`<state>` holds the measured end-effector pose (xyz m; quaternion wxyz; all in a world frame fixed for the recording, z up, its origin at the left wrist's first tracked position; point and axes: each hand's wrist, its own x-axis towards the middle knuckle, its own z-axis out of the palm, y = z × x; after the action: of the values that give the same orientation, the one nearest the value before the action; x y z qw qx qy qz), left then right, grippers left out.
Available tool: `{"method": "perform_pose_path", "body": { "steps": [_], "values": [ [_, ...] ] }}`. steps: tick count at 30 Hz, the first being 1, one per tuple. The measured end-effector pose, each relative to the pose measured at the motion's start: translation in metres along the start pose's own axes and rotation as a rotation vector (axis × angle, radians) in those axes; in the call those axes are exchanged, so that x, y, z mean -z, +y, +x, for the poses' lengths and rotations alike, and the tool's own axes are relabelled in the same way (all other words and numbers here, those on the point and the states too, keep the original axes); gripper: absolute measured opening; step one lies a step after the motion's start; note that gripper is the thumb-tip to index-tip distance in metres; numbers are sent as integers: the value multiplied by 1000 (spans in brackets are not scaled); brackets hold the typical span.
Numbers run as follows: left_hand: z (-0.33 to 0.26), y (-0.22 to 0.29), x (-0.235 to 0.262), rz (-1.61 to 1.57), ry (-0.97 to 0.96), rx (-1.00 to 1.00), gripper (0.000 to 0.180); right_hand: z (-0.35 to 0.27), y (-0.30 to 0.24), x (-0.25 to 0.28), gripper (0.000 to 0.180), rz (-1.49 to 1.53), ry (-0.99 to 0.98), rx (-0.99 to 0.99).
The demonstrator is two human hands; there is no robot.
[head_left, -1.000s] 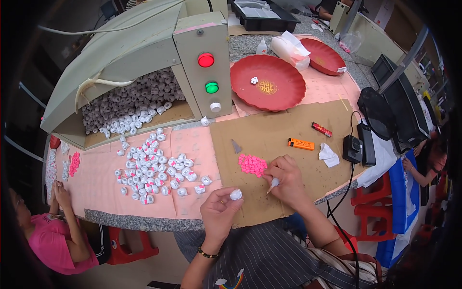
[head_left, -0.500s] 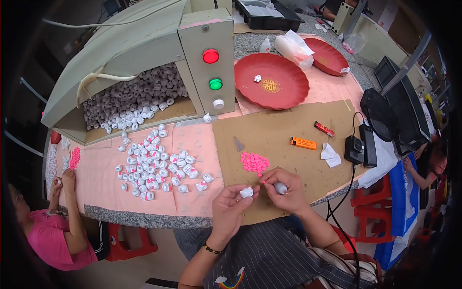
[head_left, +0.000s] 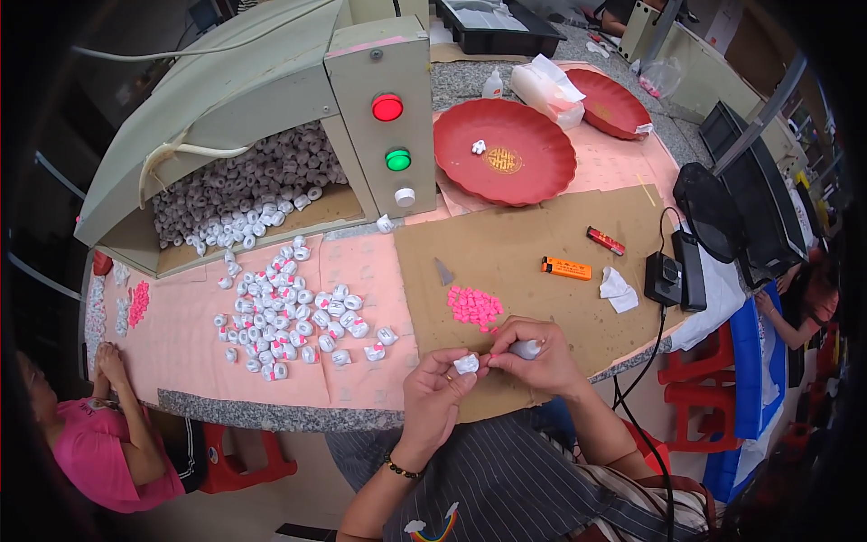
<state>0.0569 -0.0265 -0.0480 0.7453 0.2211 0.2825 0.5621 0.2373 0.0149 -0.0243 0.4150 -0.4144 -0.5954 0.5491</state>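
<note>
My left hand point(head_left: 432, 397) pinches a small white molded piece point(head_left: 466, 364) between thumb and fingers, above the front edge of the brown cardboard. Close beside it, my right hand point(head_left: 542, 359) has its thumb and forefinger pressed together at the white piece's right side; what lies in that pinch is hidden. Tucked under the right hand's curled fingers is a small grey-white bottle point(head_left: 526, 348). Just beyond both hands lies a pile of small pink pieces point(head_left: 474, 306). To the left are many white pieces with pink parts point(head_left: 287, 316) on pink paper.
A grey machine point(head_left: 375, 81) with red and green buttons stands at back left, its opening full of white pieces. Behind the cardboard point(head_left: 542, 226) sits a red scalloped tray point(head_left: 551, 172). An orange box-cutter-like item point(head_left: 566, 268) and a power adapter point(head_left: 664, 278) lie right. A co-worker point(head_left: 108, 443) sits left.
My right hand's fingertips have come down and left, from beside the pink pile to the white piece. The co-worker's raised hand has dropped to the other hand. The view has shifted slightly.
</note>
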Motion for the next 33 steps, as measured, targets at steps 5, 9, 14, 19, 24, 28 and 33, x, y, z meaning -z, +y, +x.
{"method": "perform_pose_path", "body": {
  "steps": [5,9,14,19,24,28,33],
  "values": [
    [-1,-3,2,176,75,-77,28,-7,2,-9,7,190,75,-102],
    [0,-4,2,250,97,-107,28,-11,3,-15,7,209,97,-172],
    [-1,-5,1,279,75,-113,27,-10,-3,-19,6,287,90,-194],
    [-2,-7,3,303,54,-83,27,-12,-5,-19,8,310,47,-162],
    [-1,-5,6,345,-3,-67,27,-11,-4,-14,6,268,3,-269],
    [-2,-3,9,364,-89,-48,26,-15,1,-13,5,202,-10,-217],
    [1,-1,13,290,-120,-19,26,-13,3,-15,9,148,-19,10]
  ]
}}
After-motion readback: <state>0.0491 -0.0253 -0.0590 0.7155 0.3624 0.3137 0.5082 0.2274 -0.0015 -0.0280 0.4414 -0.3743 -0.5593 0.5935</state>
